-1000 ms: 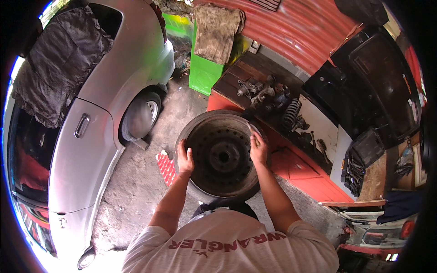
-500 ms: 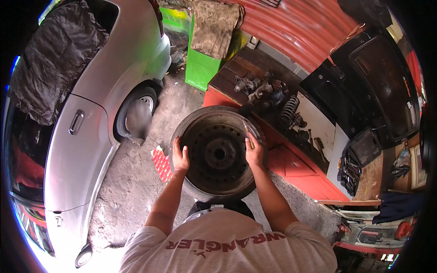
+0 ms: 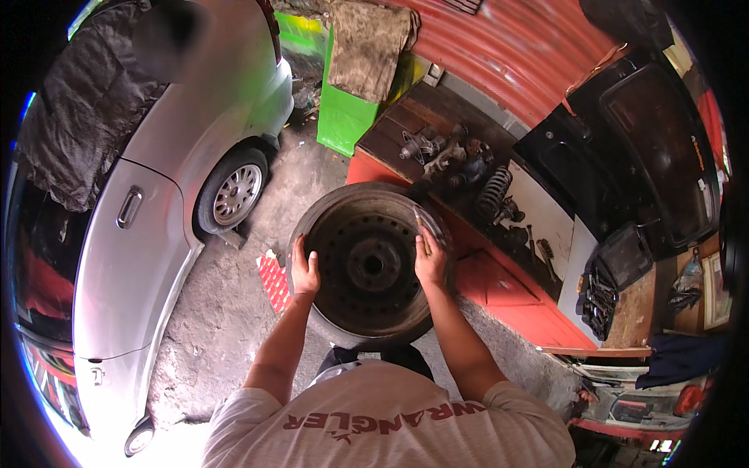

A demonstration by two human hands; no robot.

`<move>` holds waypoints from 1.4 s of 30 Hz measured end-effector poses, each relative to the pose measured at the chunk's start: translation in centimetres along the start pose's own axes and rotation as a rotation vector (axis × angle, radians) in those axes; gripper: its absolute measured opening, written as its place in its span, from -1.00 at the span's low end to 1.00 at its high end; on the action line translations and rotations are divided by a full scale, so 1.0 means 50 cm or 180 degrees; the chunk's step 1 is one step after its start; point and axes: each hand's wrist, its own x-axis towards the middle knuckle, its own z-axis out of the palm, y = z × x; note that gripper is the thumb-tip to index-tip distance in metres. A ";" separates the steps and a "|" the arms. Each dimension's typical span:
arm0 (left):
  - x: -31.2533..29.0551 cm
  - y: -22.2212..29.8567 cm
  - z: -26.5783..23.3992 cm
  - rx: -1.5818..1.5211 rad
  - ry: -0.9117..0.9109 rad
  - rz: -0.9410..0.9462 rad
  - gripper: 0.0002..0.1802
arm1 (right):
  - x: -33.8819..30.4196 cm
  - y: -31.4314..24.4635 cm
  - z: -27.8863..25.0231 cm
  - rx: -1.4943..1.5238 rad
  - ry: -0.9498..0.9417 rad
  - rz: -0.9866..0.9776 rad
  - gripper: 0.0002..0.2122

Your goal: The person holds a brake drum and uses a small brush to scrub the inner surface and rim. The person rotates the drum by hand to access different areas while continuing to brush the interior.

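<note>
A car wheel [image 3: 373, 300], a dark steel rim with small round holes around its hub inside a worn tyre, is in front of my body. My left hand [image 3: 305, 269] grips the tyre's left side, its thumb apart from the fingers. On the opposite side my right hand [image 3: 430, 260] holds the tyre, with its fingers along the rim's inner edge. A thin pale strip shows just beyond those fingertips; whether it is a separate object I cannot tell. The wheel's underside is hidden.
A silver car [image 3: 133, 257] stands at the left. A wooden-topped red workbench [image 3: 511, 300] on the right bears a coil spring [image 3: 494, 191], greasy parts and an open tool case [image 3: 599, 300]. A green box [image 3: 343, 121] stands behind; a red-and-white carton [image 3: 273, 281] lies on the floor.
The wheel and both hands have shifted very slightly left in the picture. The grip looks the same. A blurred patch has moved from the car's wheel to its upper rear.
</note>
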 end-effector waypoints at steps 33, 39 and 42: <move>0.002 0.022 0.004 -0.0396 0.0110 -0.0059 -0.32 | 0.052 0.050 0.056 0.1746 -0.0662 0.0740 -0.70; -0.012 0.012 -0.004 -0.0423 0.0185 -0.0143 -0.34 | 0.015 0.000 0.017 0.1313 -0.0236 0.0713 -0.72; -0.007 0.011 -0.006 -0.0438 0.0168 -0.0095 -0.35 | 0.018 0.028 0.001 0.0710 -0.0073 0.0332 -0.71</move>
